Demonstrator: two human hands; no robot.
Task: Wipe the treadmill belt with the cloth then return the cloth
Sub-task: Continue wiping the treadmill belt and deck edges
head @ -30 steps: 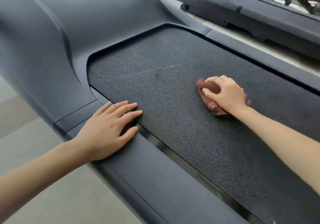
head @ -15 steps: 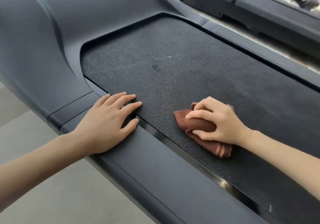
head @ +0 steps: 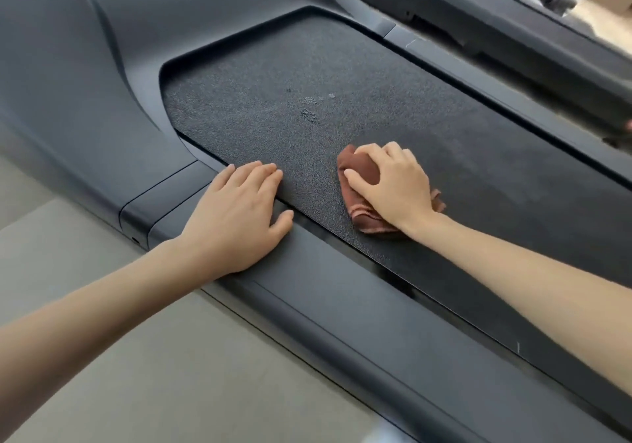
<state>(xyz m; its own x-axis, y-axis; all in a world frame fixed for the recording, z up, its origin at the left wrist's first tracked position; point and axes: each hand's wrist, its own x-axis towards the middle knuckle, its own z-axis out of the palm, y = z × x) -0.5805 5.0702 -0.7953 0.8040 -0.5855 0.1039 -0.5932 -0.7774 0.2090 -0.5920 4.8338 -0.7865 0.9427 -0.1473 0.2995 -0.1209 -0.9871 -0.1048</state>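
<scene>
Grey floor (head: 136, 357) lies nearest you, left of the treadmill belt (head: 342, 76). Your left hand (head: 236, 217) rests flat on the dark side rail (head: 342, 306) along the belt's left edge, fingers straight and close together, their tips reaching onto the belt. Just right of it, on the belt near that same edge, your right hand (head: 393, 182) presses the brown cloth (head: 367, 220) down, fingers curled over its bunched folds. Further up the belt, a few pale specks (head: 309, 114) sit mid-width. Beyond the belt's far end rises the grey motor cover (head: 102, 49), and past its right edge stands another dark machine (head: 513, 32).
</scene>
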